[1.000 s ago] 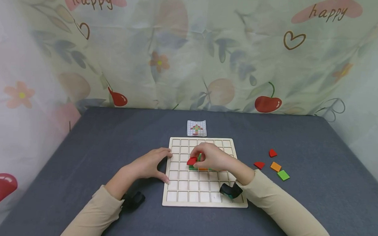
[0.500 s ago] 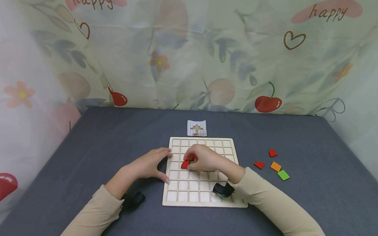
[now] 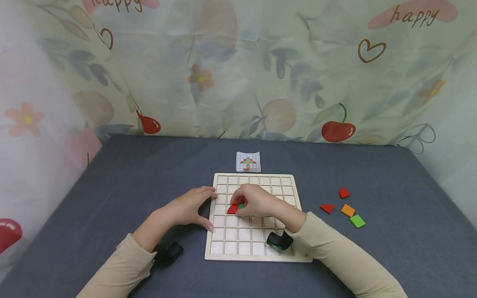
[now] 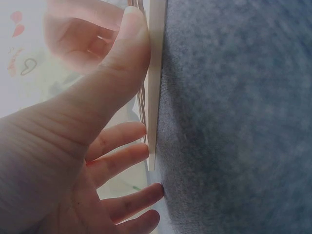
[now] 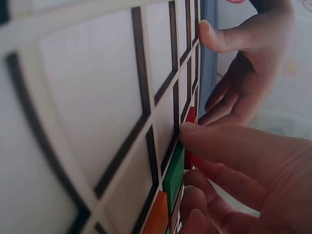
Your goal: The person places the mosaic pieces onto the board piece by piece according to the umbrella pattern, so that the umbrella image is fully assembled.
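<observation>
A pale wooden grid board point(image 3: 230, 247) lies on the table. My right hand point(image 3: 256, 200) is over it, thumb and fingertips pinching a red tile point(image 3: 232, 209) with a curved edge at a cell left of a green tile point(image 3: 241, 206). In the right wrist view the thumb presses on the red tile point(image 5: 191, 114); the green tile point(image 5: 174, 170) and an orange tile point(image 5: 155, 214) sit beside it in a row. Other placed tiles are hidden behind the hand. My left hand point(image 3: 188, 205) rests at the board's left edge, thumb and fingers spread, fingertips touching the rim point(image 4: 155, 87).
A small card point(image 3: 248, 162) with a coloured grid pattern lies beyond the board. To the right are loose tiles: two red tiles point(image 3: 344, 193), an orange tile point(image 3: 348, 210) and a light green tile point(image 3: 357, 221). A patterned curtain point(image 3: 249, 70) hangs behind the table.
My right hand has moved left and slightly down across the board, carrying the red tile from above the green tile to the cell at its left. The left hand has stayed still.
</observation>
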Motion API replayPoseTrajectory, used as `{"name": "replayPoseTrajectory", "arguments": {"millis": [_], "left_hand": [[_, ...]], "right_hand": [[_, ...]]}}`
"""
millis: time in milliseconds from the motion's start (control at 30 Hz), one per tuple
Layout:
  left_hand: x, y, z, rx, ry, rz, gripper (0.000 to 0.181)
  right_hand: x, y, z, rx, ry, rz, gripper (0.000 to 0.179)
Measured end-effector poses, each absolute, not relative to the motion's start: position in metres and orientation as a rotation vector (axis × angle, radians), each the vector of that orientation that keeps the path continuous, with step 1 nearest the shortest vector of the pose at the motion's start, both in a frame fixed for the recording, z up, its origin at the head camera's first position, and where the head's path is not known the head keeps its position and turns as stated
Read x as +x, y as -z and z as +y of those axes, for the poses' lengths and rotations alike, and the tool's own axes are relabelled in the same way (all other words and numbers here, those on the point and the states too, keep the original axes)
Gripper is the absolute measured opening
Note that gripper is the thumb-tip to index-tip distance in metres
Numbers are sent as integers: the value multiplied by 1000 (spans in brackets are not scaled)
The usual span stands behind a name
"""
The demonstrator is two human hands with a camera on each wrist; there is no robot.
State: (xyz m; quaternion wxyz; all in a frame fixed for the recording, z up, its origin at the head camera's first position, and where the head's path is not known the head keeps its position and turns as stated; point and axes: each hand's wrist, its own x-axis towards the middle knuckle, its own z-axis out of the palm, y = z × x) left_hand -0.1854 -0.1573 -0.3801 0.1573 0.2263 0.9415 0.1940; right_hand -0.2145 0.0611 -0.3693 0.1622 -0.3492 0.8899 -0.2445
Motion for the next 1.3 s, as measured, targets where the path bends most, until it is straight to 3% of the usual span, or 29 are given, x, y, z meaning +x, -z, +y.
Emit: {"name": "replayPoseTrajectory", "arguments": {"millis": [700,1300], "left_hand": [[-185,380,-156,627,-549,2699,87],[-183,378,-156,640,-541,2709,88]], "right_hand": [[-216,367,68,-983,747,2548,18],[-226,359,171,-698,882,2663,25]]}}
